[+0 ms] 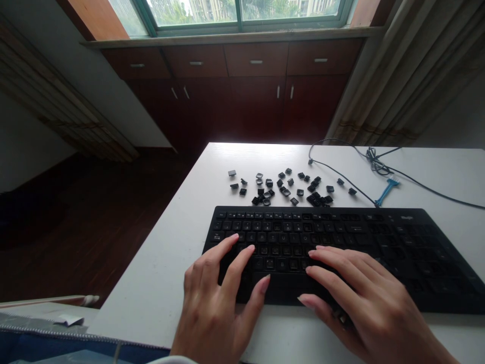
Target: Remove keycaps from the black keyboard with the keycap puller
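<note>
My left hand [215,298] rests over the left part of a black keyboard [273,288], its fingers spread and holding nothing I can see. Two of its fingertips touch the key area near W, and its thumb lies over the front strip. My right hand [375,298] is over the middle of the keyboard, fingers stretched toward the key rows and thumb apart. A small dark thing [342,317] shows between its thumb and palm; I cannot tell what it is. Several key positions on the keyboard are bare sockets. Loose black keycaps [314,198] lie scattered behind the keyboard.
A blue brush-like tool [387,192] lies behind the keyboard on the white table [151,288]. A black cable [424,187] with a bundled loop crosses the table's back right. Beyond the far edge stand dark red cabinets [255,108] under a window.
</note>
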Demonstrator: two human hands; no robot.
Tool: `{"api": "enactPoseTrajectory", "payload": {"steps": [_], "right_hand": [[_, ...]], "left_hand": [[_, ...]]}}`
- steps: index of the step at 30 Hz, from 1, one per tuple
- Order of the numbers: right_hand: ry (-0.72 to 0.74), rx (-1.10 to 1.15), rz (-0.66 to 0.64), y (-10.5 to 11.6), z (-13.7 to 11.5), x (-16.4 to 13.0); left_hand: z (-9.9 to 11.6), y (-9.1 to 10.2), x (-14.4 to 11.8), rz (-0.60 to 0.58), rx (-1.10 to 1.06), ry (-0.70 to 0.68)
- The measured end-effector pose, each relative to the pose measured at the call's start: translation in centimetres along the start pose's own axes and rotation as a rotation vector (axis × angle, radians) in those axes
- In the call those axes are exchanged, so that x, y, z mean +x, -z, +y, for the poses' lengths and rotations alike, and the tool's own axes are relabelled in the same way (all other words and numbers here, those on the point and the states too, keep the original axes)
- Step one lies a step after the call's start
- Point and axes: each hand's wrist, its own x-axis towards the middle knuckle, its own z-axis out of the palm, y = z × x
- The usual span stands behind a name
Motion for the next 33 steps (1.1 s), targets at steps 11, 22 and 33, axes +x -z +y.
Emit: {"api": "enactPoseTrajectory", "payload": {"steps": [11,22,33], "right_hand": [[0.006,0.011,-0.009,-0.03,0.03,-0.11],[0.014,0.003,-0.014,0.07,0.06,-0.03],[0.029,0.034,-0.041,0.89,0.53,-0.18]], "left_hand": [[-0.16,-0.02,-0.13,0.010,-0.004,-0.007],[-0.10,-0.04,0.14,-0.002,-0.014,-0.016],[0.16,-0.03,-0.01,-0.005,-0.006,-0.024]]}}
